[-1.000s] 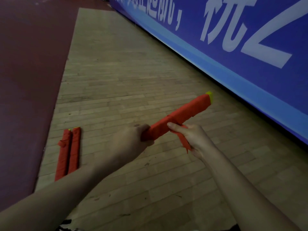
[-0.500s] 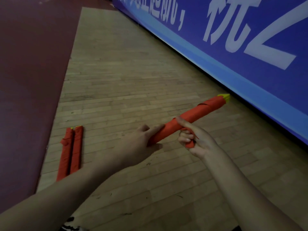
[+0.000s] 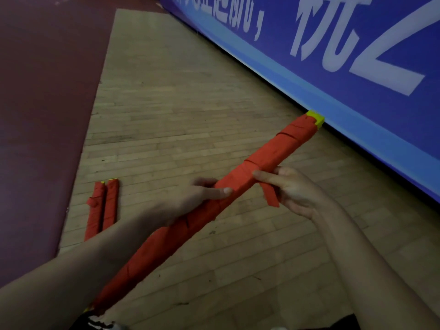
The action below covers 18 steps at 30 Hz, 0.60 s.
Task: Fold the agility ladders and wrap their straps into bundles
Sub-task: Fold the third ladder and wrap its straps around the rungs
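Swung nearer the camera since half a second earlier, the ladder bundle (image 3: 269,156) ran in a long diagonal from beside the person's left forearm at the lower left up toward the wall at the upper right, its yellow end cap (image 3: 316,119) pointing at the foot of the blue banner (image 3: 357,75). The left hand (image 3: 190,198) grasped the bundle near its middle from the left side, thumb laid along the upper face and fingers curled round it. The right hand (image 3: 297,191), which had earlier been curled under the bundle, now lay just to the right of it with one straight finger pressed across the red wrapping, its other fingers relaxed. A loose strap end (image 3: 270,195) hung down from under that finger, in front of the palm; whether the palm touched it could not be told. Held clear of the wooden floor (image 3: 178,115), the bundle was partly hidden by the left wrist. Two finished bundles (image 3: 102,208) lay side by side, touching, on the boards well to the left, close to the edge of the dark red flooring (image 3: 42,115). White characters ran along the banner.
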Tool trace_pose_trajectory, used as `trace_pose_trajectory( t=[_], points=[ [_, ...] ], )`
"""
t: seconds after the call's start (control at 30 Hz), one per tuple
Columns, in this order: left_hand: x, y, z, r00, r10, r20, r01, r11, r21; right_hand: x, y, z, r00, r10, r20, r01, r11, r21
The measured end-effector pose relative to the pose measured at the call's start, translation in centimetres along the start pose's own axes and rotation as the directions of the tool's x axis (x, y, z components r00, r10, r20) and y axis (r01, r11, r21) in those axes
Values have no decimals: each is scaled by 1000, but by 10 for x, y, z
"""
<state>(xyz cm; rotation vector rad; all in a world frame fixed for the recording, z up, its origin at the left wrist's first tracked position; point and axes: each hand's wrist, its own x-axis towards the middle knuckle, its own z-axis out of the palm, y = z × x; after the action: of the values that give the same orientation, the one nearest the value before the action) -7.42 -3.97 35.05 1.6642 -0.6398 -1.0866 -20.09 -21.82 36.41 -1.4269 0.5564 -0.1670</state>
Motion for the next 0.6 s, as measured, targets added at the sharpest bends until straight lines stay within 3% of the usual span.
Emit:
trace_pose_trajectory(
  t=[0.2,0.27,0.4,0.47,0.53,0.6],
  points=[
    [3,-3,12,962,176,-209,-124,963,241,8,9,8,993,29,-112,-16,993,119],
    [5,-7,13,926,282,-252,-159,894,418,12,14,12,985,46,-164,-26,992,122],
    [7,-16,13,851,474,-226,-168,654,737,19,20,25,965,106,-241,-35,959,282],
    [10,-22,16,827,530,-190,-96,467,879,21,20,33,957,163,-239,-53,911,409],
    [13,-26,20,812,568,-134,-43,289,956,24,20,37,951,212,-225,-79,870,486],
    [14,-30,23,811,580,-80,-43,195,980,27,22,38,944,254,-210,-110,843,526]
  ],
)
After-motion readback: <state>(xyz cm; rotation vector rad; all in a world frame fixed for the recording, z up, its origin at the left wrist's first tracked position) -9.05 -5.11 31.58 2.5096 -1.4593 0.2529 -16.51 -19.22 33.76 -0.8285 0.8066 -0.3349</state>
